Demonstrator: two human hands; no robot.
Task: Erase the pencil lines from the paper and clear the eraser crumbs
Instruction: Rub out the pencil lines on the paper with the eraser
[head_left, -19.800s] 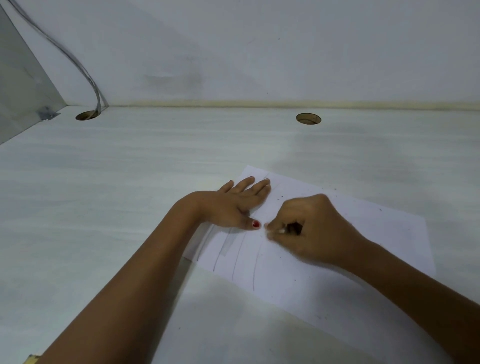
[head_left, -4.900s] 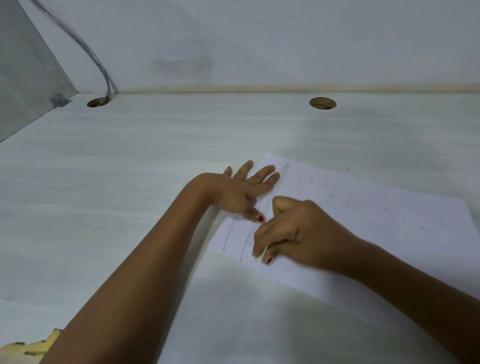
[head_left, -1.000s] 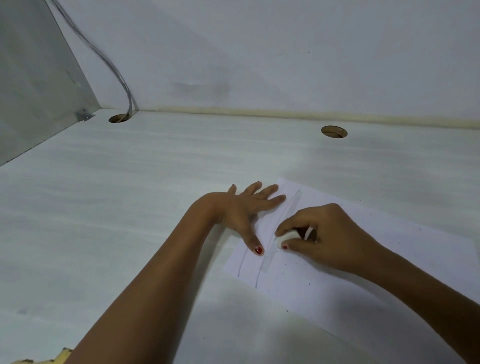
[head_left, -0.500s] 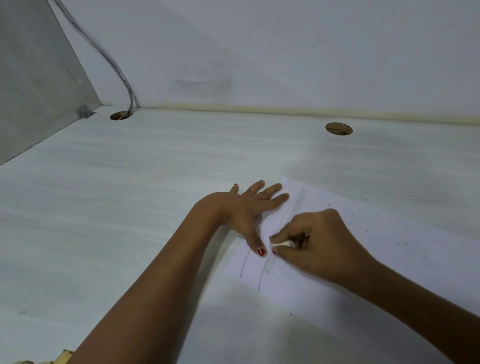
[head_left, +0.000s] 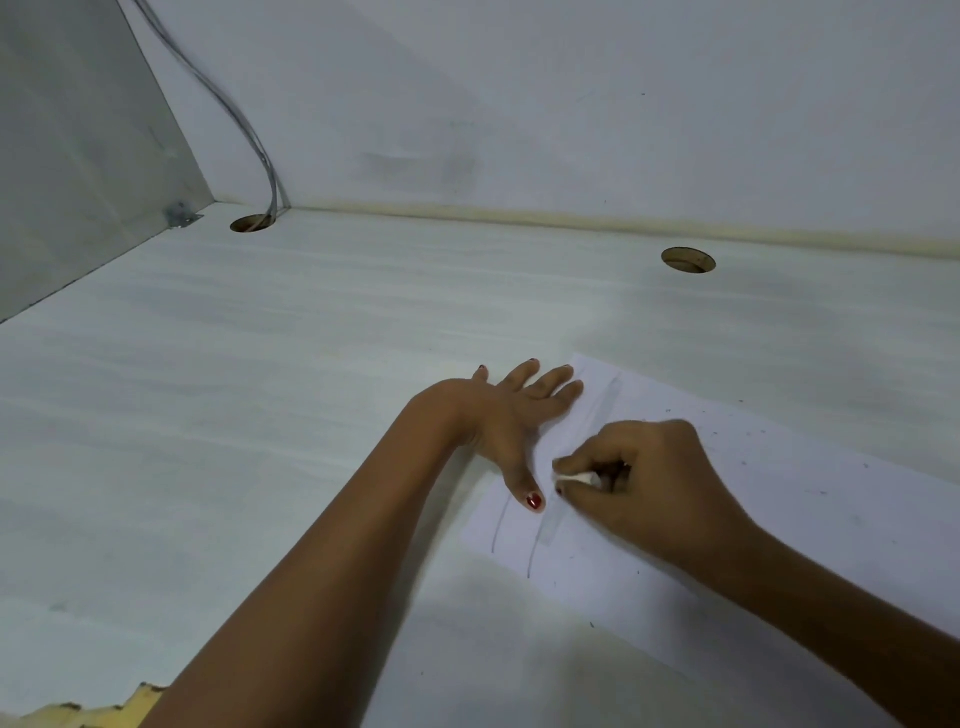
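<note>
A white sheet of paper (head_left: 789, 514) lies on the desk at centre right. Two pencil lines (head_left: 498, 530) run along its left end, and a smudged grey strip lies beside them. Dark eraser crumbs (head_left: 717, 431) dot the sheet. My left hand (head_left: 514, 421) lies flat with spread fingers on the paper's left edge. My right hand (head_left: 644, 483) pinches a small white eraser (head_left: 574, 478) and presses its tip on the paper just right of my left thumb.
The pale desk (head_left: 260, 415) has two round cable holes, one at the back left (head_left: 252, 223) with a cable (head_left: 244, 119) rising from it, one at the back right (head_left: 688, 260). A grey side panel (head_left: 78, 145) and the white back wall close the corner.
Over the last second my right hand slid the eraser back and forth along the smudged strip. My left hand stayed flat on the paper. Since the oldest frame, fewer pencil lines show.
</note>
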